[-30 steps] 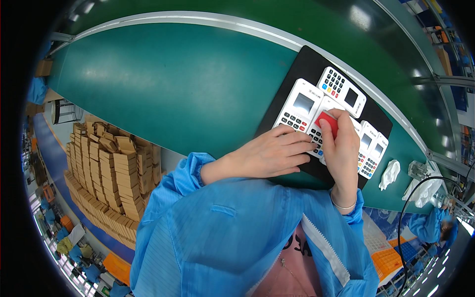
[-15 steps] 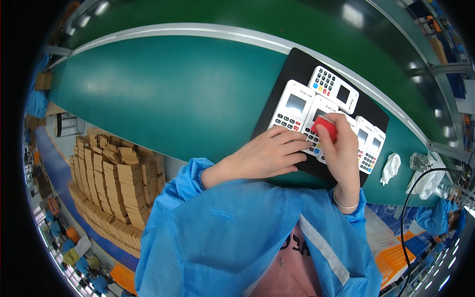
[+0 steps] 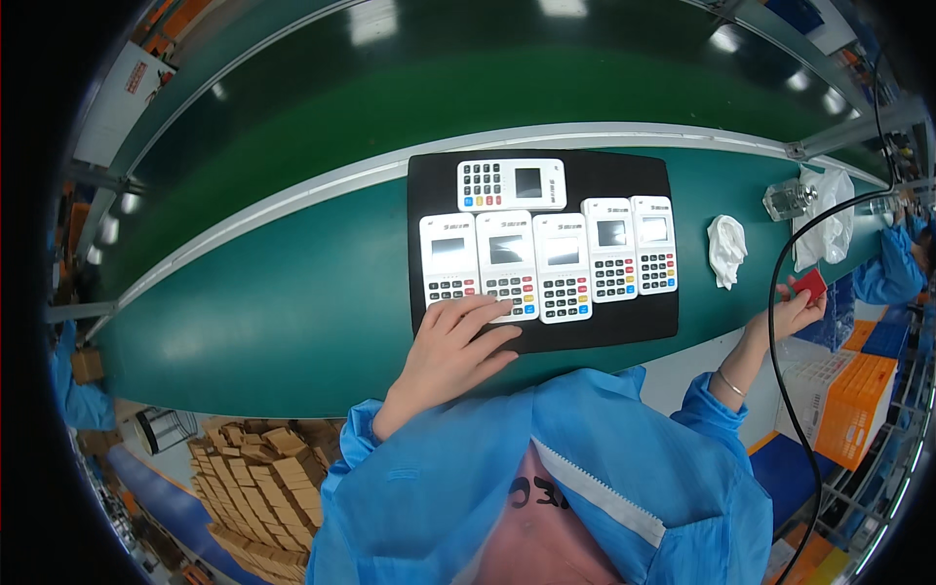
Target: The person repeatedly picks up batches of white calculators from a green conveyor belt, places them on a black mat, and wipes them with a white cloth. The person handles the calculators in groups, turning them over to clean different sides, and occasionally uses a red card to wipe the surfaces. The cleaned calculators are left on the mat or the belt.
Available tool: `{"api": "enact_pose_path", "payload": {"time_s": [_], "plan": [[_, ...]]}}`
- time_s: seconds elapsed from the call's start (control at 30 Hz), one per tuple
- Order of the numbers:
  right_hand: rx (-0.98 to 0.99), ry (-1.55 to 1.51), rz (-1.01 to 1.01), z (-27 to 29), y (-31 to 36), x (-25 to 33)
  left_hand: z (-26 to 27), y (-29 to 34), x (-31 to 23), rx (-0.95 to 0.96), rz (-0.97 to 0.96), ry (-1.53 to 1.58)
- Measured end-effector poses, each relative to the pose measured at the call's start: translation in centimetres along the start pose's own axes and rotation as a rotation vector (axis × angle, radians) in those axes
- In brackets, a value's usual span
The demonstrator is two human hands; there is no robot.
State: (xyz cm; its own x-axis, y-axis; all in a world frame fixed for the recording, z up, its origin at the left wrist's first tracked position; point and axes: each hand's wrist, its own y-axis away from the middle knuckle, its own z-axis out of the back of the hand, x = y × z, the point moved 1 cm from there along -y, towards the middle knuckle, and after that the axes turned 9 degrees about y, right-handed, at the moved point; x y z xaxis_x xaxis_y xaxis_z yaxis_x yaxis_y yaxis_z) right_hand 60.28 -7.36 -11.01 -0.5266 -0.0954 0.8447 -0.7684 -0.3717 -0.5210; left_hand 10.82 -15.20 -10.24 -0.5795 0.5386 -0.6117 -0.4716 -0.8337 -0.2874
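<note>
Several white handheld card terminals with screens and keypads lie on a black mat [image 3: 624,327]. Most stand side by side in a row, and one terminal [image 3: 539,185] lies crosswise above them. My left hand [image 3: 450,343] is open, fingers spread, its fingertips over the lower keys of the leftmost terminal [image 3: 448,252] and its neighbour [image 3: 507,252]. Away to the right, at the table's near edge, my right hand [image 3: 786,317] pinches a small red block [image 3: 810,285]. What the block is made of I cannot tell.
A crumpled white cloth [image 3: 726,252] lies right of the mat. Beyond it are a glass jar [image 3: 786,200] and a clear plastic bag [image 3: 827,219]. A black cable [image 3: 775,341] hangs past my right wrist. Stacked brown cartons [image 3: 268,487] stand low at left; an orange-and-white box [image 3: 846,409] at right.
My right hand has gone from above the terminals out to the right, still holding the red block. My left hand stays by the left terminals. The whole view has turned.
</note>
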Motion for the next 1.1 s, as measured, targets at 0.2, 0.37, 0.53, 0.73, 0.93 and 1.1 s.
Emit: {"api": "enact_pose_path", "payload": {"time_s": [0.2,0.37,0.53,0.73,0.93,1.1], "plan": [[0.149,0.795,0.469,0.1,-5.7,-7.4,0.0,-0.8,-0.4,-0.027,-0.043,-0.025],[0.331,0.819,0.336,-2.3,-2.8,-7.3,3.6,-0.5,0.4,-0.301,0.044,0.059],[0.319,0.759,0.361,-2.4,-2.8,-7.8,7.2,-6.7,6.3,-0.362,0.318,0.102],[0.296,0.756,0.274,-2.3,-2.3,-6.6,6.1,-11.6,10.5,-0.021,0.307,0.005],[0.341,0.828,0.330,-3.1,-2.0,-5.7,5.3,-11.7,10.6,-0.108,0.191,-0.021],[0.311,0.941,0.289,-3.1,-1.3,-5.8,4.4,-11.9,10.6,-0.119,0.487,0.682]]}}
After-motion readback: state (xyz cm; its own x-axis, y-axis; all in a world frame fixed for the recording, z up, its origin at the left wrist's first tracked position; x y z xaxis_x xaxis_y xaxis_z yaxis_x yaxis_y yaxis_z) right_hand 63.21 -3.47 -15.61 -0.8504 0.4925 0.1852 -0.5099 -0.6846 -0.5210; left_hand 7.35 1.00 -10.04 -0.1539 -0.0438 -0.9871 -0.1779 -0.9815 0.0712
